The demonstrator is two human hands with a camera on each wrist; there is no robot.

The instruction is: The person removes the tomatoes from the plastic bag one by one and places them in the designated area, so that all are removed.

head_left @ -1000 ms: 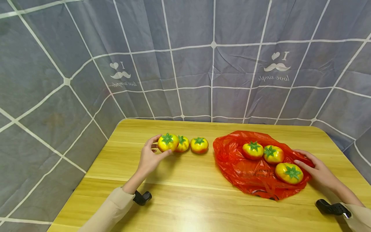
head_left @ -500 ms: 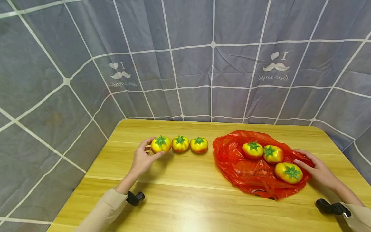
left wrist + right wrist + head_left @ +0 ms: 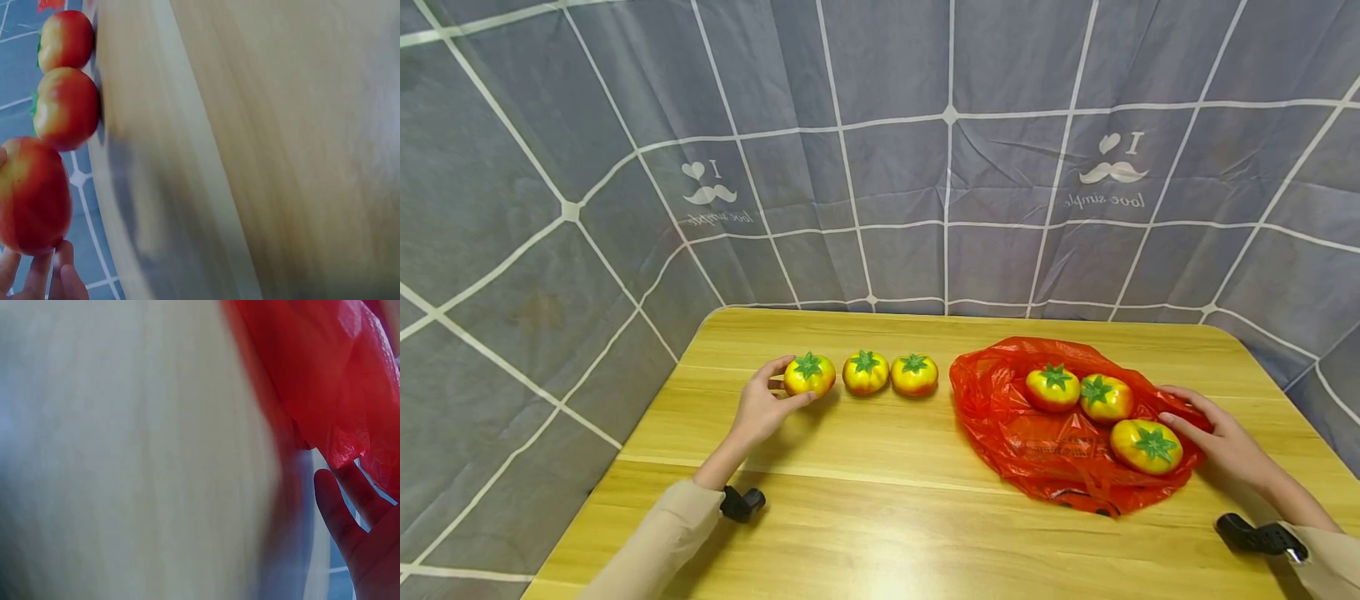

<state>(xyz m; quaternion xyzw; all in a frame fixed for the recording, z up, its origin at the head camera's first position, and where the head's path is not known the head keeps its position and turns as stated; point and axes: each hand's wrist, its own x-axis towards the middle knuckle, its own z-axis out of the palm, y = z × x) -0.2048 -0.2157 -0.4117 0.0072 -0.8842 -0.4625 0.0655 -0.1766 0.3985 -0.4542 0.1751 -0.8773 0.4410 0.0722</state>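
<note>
Gripping one fruit (image 3: 809, 375) between thumb and fingers, the left hand (image 3: 764, 408) is at the left end of a row over the tabletop (image 3: 880, 517). Just to its right sit a second fruit (image 3: 866, 372) and a third fruit (image 3: 914, 376), close together. The right hand (image 3: 1231, 446) has its fingers extended, thumb apart, at the right edge of a crumpled red bag (image 3: 1063, 447). Three more fruits (image 3: 1054, 388) lie on the bag, one right beside that hand. Behind hangs a grey curtain (image 3: 887, 183) with white lines.
</note>
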